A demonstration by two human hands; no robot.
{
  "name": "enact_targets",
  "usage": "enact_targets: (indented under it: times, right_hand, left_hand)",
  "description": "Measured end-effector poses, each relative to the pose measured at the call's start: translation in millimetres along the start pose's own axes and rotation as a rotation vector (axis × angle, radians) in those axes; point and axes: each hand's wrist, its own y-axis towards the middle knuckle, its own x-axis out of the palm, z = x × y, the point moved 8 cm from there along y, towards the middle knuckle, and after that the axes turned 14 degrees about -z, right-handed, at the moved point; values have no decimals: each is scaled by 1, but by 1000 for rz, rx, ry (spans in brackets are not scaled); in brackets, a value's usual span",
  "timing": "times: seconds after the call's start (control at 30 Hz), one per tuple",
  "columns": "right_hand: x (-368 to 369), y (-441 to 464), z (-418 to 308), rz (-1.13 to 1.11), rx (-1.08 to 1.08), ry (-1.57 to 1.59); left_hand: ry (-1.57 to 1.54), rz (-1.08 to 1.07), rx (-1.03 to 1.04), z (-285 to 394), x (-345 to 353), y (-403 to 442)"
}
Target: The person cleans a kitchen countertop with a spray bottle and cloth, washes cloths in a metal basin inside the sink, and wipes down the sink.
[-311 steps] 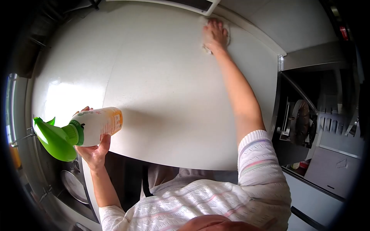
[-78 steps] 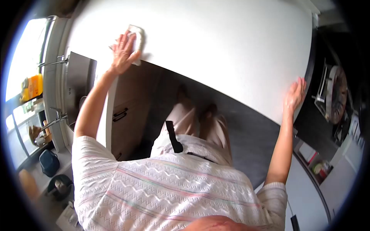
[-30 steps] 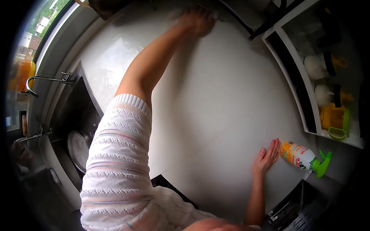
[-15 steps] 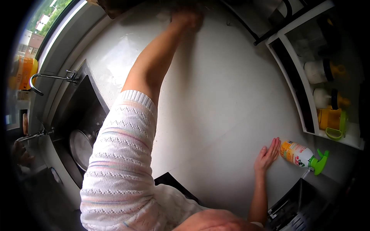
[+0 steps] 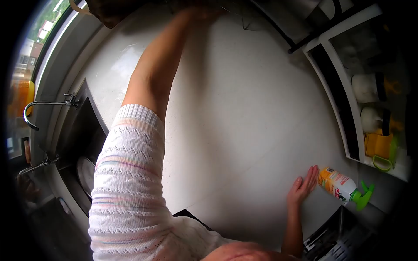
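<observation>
My left arm stretches in a white knitted sleeve (image 5: 130,174) across the white countertop (image 5: 244,122). At the far edge of view is my left hand (image 5: 202,13), dim and smeared; its fingers and anything under them cannot be made out. On the right, my right hand (image 5: 301,187) rests flat on the countertop, fingers stretched out and holding nothing. Close to its fingertips is a spray bottle (image 5: 337,183) with an orange and white label. The bottle's green trigger head (image 5: 362,195) points away from the hand.
A dark sink (image 5: 82,135) with a metal pan or lid (image 5: 86,174) and a curved tap (image 5: 48,103) lies left. On the right, a white shelf (image 5: 344,108) holds jars (image 5: 369,87) and a yellow container (image 5: 378,145). A dark object (image 5: 113,11) sits at the far left corner.
The view has shifted, so the sink sits further left and the bottle lower. My left hand has moved towards the far edge and left. My right hand stays flat beside the bottle.
</observation>
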Motion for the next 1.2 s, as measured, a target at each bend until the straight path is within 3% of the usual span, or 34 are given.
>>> enact_targets:
  times: [0.23, 0.27, 0.37, 0.43, 0.5, 0.63, 0.67, 0.77, 0.93, 1.0, 1.1, 1.2]
  right_hand:
    - [-1, -2, -1, -28, 42, -20]
    - [1, -3, 1, -26, 54, -16]
    - [0, -4, 2, -5, 43, 8]
    - [2, -7, 5, 2, 65, 9]
    - [2, -3, 3, -3, 53, 19]
    - [3, -6, 3, 2, 58, 13]
    - [4, -7, 3, -5, 59, 10]
    - [4, -3, 1, 3, 35, -3]
    - [4, -4, 2, 1, -29, -22]
    - [3, -4, 1, 3, -34, -25]
    - [4, -4, 4, 19, -40, -78]
    - [2, -3, 0, 10, -59, -52]
  left_hand:
    - [-8, 144, -17, -16, -9, 4]
    - [22, 231, 29, -13, -14, -4]
    - [315, 821, 376, 16, -26, -78]
    - [238, -194, 1, 7, -7, -103]
    - [12, -212, 91, 12, 0, -178]
    - [4, -457, 188, 45, -11, -279]
    - [-30, -486, 150, 42, -14, -265]
    - [-45, -139, 133, 20, 1, -201]
    - [-66, -146, -59, -67, -5, -159]
    - [-48, -161, -229, -130, -5, -143]
    - [-49, 12, 109, -156, -27, -121]
    - [-51, -103, -128, -142, -70, -166]
